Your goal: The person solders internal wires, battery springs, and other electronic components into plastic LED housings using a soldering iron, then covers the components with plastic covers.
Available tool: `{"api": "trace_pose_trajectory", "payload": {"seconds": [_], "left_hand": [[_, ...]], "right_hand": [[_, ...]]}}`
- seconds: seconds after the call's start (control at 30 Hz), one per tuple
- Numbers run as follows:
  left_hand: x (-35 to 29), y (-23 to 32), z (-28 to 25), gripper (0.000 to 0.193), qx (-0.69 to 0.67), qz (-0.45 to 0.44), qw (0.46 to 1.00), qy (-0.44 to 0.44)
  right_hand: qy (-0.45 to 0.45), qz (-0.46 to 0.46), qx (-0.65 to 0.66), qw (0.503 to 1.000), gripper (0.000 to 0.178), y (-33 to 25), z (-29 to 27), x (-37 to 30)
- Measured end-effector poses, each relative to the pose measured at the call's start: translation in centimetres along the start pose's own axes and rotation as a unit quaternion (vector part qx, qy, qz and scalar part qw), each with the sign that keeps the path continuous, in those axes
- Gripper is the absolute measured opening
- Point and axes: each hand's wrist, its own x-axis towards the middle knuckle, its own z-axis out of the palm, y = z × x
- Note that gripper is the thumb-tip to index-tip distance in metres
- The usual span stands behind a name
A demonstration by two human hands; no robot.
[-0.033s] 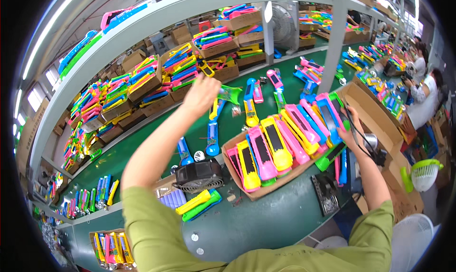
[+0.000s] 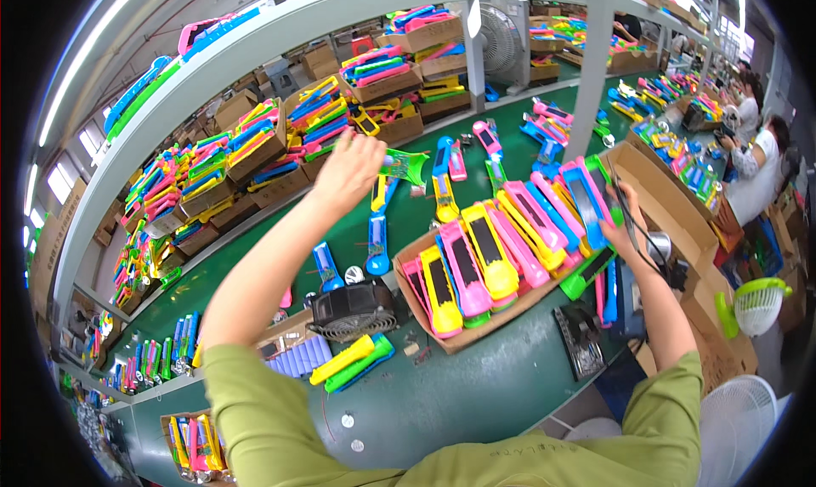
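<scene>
My left hand (image 2: 350, 171) is raised over the far part of the green bench, fingers closed at the end of a green plastic casing (image 2: 406, 166). At the right end of an open cardboard box (image 2: 455, 344), my right hand (image 2: 627, 228) curls beside a blue casing (image 2: 583, 200). A black cord (image 2: 639, 232) runs along that hand; what its fingers grip is hidden. Pink, yellow and blue casings with dark panels fill the box, among them a yellow casing (image 2: 490, 257). Below it a green casing (image 2: 586, 274) leans out over the bench.
A black fan unit (image 2: 353, 310) stands left of the box, near purple cylindrical cells (image 2: 302, 358) and a yellow casing (image 2: 342, 359). A grey post (image 2: 591, 79) rises behind. Piled boxes of casings line the far side. A green-and-white fan (image 2: 756, 308) and people sit at right.
My left hand and forearm have shifted slightly left, with the green casing moving a little too. The right hand stays at the box's end. A pink piece now shows beside my left forearm.
</scene>
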Motion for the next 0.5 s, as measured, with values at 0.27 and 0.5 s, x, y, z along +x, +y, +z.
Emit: {"api": "trace_pose_trajectory", "payload": {"seconds": [0.27, 0.5], "left_hand": [[-16.0, 15.0, -19.3, 0.057, -0.265, -0.058, 0.957, -0.107], [-30.4, 31.1, -18.8, 0.063, -0.382, -0.230, 0.872, -0.202]], "right_hand": [[0.018, -0.105, 0.126, 0.986, 0.072, -6.4, -2.3, -3.0], [-0.216, -0.209, 0.167, 0.939, 0.056, -13.9, 2.9, -17.4]]}}
